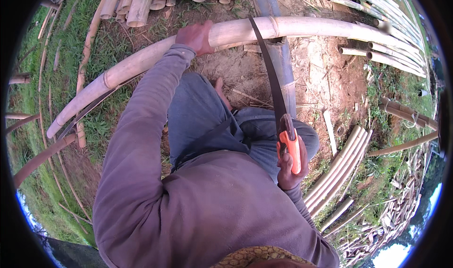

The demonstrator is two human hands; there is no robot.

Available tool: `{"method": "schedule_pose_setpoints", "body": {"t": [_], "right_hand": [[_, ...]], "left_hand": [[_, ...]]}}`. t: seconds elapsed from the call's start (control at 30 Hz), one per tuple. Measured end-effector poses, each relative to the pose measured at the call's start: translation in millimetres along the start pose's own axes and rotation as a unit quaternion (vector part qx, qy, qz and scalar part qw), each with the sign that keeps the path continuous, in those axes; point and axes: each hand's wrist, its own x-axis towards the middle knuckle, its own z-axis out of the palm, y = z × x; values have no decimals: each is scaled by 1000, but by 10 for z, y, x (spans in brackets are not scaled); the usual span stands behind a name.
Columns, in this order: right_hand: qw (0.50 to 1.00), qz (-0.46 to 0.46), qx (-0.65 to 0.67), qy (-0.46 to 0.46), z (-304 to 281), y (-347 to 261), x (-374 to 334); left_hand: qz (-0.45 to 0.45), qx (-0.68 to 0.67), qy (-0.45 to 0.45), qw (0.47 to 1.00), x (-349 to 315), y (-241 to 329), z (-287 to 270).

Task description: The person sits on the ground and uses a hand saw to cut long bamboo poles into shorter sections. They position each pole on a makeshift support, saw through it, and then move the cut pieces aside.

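A long pale bamboo pole [306, 26] lies crosswise in front of me, bent into an arc by the lens. My left hand [196, 37] is wrapped over it, left of the middle. My right hand [293, 166] grips the orange handle of a handsaw [272, 77]. The saw's dark blade runs away from me, and its far end meets the pole just left of a node. I cannot tell how deep any cut is. Under the pole passes a grey bamboo piece [282, 65], running away from me. My bent legs [198, 114] are close to it.
Cut bamboo tubes [139, 8] are stacked at the far left, their open ends toward me. More poles [396, 55] lie at the far right. Several long pieces [337, 169] rest beside my right arm. A pile of offcuts [391, 216] spreads at the lower right.
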Motion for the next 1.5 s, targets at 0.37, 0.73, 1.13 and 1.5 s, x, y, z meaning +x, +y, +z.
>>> {"method": "schedule_pose_setpoints", "body": {"t": [0.37,0.73,1.13,1.5], "right_hand": [[1000,7,-23,5,672,343,1204],[998,-48,-20,18,863,400,1554],[998,-48,5,27,479,582,752],[998,-54,-17,8,612,118,1373]], "left_hand": [[-13,-9,-2,1000,11,71,-91],[-5,-14,-4,1000,107,81,-62],[-5,-25,-51,998,136,16,-83],[92,-137,-168,972,492,-250,-8]]}}
